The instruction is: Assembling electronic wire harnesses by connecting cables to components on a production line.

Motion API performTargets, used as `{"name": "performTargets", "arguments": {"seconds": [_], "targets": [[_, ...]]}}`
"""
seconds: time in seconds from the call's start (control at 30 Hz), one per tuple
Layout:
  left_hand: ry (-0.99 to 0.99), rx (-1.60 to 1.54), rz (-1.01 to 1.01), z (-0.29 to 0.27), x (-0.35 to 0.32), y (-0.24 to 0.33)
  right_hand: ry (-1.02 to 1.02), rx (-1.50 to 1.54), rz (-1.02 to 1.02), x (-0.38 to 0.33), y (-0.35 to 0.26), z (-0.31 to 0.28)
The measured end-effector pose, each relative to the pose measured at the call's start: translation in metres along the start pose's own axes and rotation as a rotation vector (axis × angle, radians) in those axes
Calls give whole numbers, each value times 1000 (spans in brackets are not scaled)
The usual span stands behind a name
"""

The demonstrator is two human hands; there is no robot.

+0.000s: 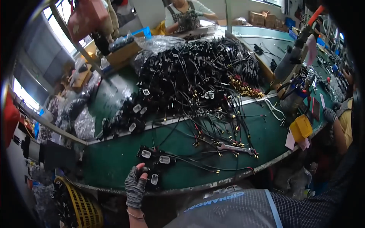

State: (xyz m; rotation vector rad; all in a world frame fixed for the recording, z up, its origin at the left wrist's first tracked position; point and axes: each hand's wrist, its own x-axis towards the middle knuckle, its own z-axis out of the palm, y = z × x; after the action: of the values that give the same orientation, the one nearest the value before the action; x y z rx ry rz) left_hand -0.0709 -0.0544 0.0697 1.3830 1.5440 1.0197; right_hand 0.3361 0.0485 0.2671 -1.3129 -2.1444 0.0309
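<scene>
My left hand (135, 186), in a grey striped glove with bare fingertips, is at the near edge of the green table (110, 163). Its thumb and finger close on the edge of a black cabled part with a clear rectangular window (154, 179). Two similar black parts (146, 154) (164, 159) lie just beyond the fingertips, and thin black cables run from this group to the right. My right hand is out of view; only a dark checked sleeve (304, 207) shows at lower right.
A large heap of black cabled parts (178, 72) covers the table's middle. Nearer lie a wrench (236, 148) and loose cable ends. A yellow bin (301, 127) hangs at the right edge, a yellow basket (81, 201) stands lower left. Co-workers sit across and at right, one gloved hand (330, 114) showing.
</scene>
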Motion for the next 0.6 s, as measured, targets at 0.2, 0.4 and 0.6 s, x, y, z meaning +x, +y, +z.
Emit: {"name": "performTargets", "arguments": {"seconds": [0.2,0.4,0.6], "targets": [[-547,-470,680,27,-27,79,-280,495,-95,-101,-50,13],[-791,-579,859,-13,-61,97,-529,725,-98,-148,-92,72],[-958,-687,1260,-50,-59,127,-632,442,-133,-142,-80,77]]}}
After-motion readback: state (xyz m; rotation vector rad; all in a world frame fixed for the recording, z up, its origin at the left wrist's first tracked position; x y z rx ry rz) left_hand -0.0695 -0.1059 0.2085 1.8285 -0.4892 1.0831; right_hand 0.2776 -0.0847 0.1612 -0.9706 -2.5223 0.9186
